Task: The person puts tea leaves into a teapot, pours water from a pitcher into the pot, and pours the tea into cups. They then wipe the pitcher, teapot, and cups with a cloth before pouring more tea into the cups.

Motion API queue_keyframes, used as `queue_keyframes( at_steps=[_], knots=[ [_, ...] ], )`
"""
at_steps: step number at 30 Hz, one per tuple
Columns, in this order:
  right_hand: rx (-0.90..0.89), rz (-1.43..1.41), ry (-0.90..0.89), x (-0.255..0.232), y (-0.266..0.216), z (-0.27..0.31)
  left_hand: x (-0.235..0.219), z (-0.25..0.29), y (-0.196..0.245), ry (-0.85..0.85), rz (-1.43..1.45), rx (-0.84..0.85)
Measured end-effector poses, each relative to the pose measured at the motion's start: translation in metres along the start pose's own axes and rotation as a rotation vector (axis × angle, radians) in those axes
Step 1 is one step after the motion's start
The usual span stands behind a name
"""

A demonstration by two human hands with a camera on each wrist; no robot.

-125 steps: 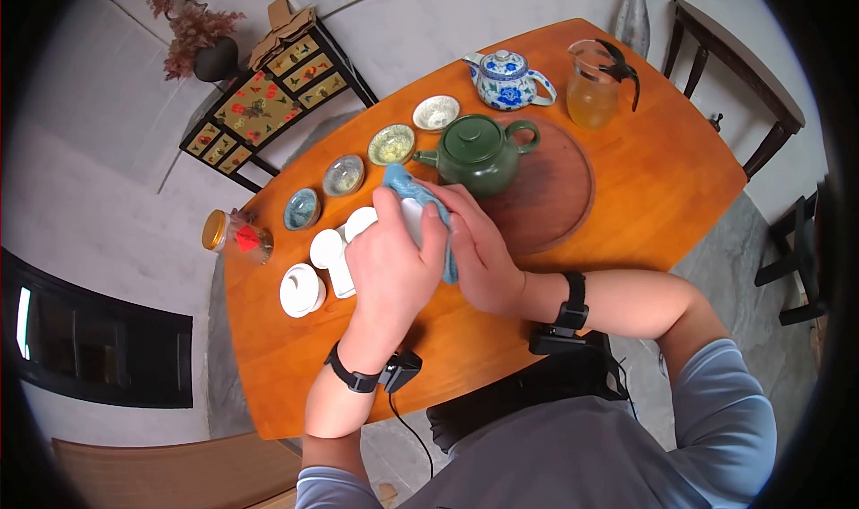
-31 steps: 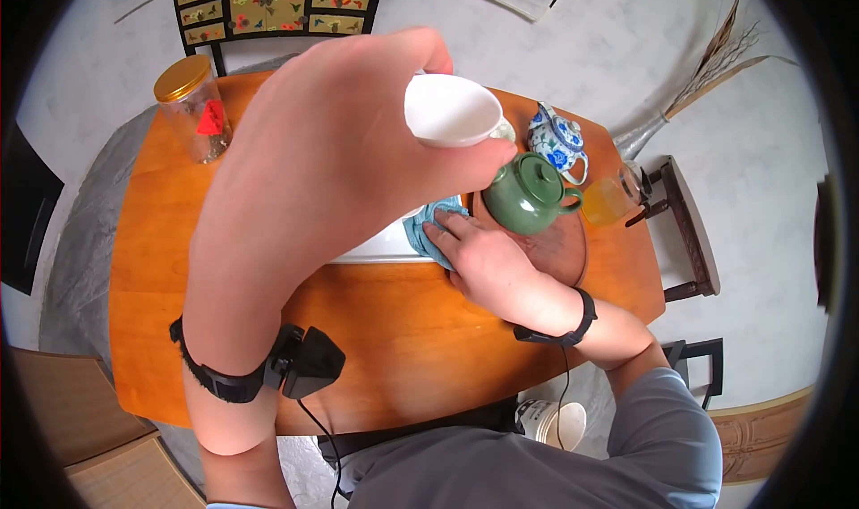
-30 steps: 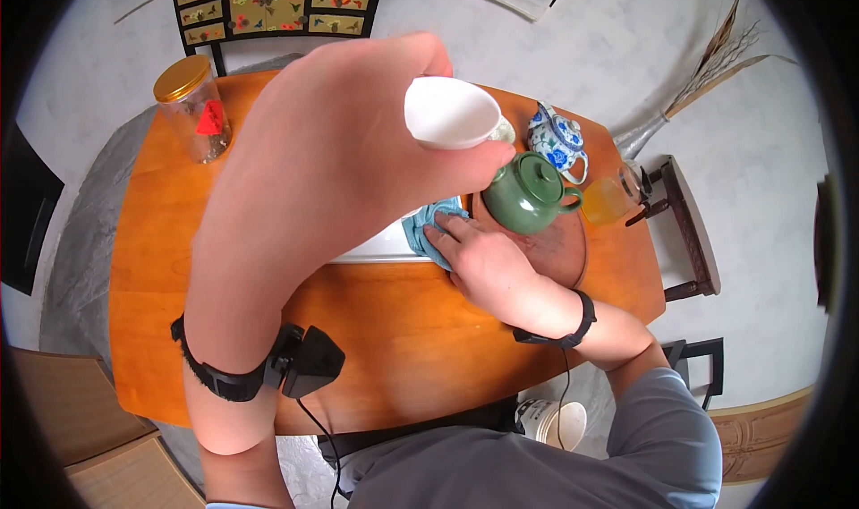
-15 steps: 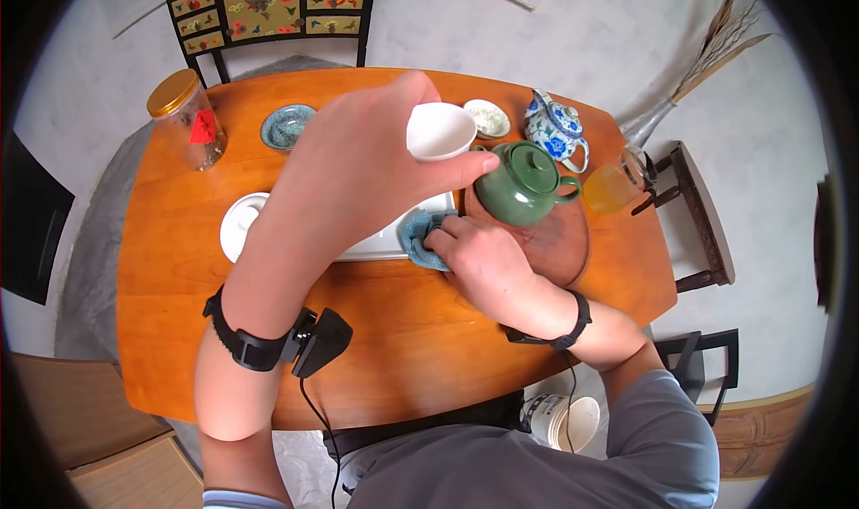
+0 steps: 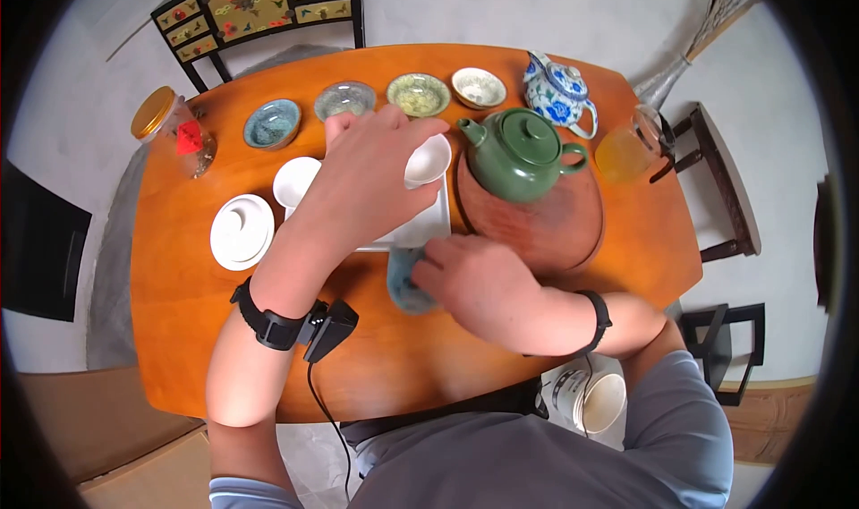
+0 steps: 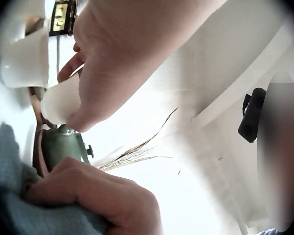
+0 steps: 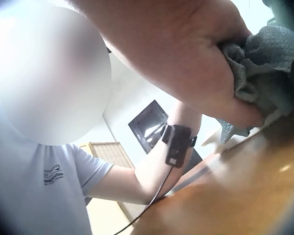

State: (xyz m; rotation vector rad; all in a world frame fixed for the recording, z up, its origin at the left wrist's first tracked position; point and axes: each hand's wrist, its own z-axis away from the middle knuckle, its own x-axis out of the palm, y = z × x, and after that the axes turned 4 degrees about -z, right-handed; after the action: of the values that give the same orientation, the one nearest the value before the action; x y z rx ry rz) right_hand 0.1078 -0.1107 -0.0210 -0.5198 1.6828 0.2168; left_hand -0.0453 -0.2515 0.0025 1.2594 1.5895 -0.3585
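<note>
In the head view my left hand [image 5: 371, 173] grips a small white cup [image 5: 429, 162] by its sides, close over the white tray [image 5: 428, 230]. The left wrist view shows the same cup [image 6: 61, 102] between thumb and fingers. My right hand [image 5: 483, 287] holds a crumpled blue cloth [image 5: 407, 285] just in front of the tray, blurred in the head view; the right wrist view shows the cloth [image 7: 272, 63] bunched in the fingers. Another white cup [image 5: 293, 183] is left of my left hand, which hides part of the tray.
A green teapot [image 5: 519, 156] stands on a round brown board [image 5: 546, 241]. Behind are several glazed bowls [image 5: 418, 95], a blue-and-white teapot [image 5: 557, 97] and a glass pitcher [image 5: 626, 151]. At left are a lidded white bowl [image 5: 242, 232] and a gold-lidded jar [image 5: 179, 133].
My left hand has come down with the white cup from high up toward the tray. The right hand has drawn the cloth off the tray's corner toward the body.
</note>
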Motion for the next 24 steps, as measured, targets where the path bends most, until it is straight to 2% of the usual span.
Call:
queue_keyframes(
  at_steps=[7,9,16,24],
  knots=[
    [-0.008,-0.012,0.048,0.016,-0.014,0.007,0.005,-0.001,0.005,-0.168,0.032,0.012],
    [0.007,-0.002,0.004,0.018,-0.010,0.006,0.001,-0.002,0.009,-0.237,0.044,-0.016],
    [0.057,0.007,-0.029,0.013,-0.005,0.003,0.004,-0.003,0.011,-0.266,0.069,-0.019],
    [0.104,0.026,-0.030,0.016,0.005,0.000,0.009,-0.002,0.014,-0.214,0.022,-0.049]
  ],
)
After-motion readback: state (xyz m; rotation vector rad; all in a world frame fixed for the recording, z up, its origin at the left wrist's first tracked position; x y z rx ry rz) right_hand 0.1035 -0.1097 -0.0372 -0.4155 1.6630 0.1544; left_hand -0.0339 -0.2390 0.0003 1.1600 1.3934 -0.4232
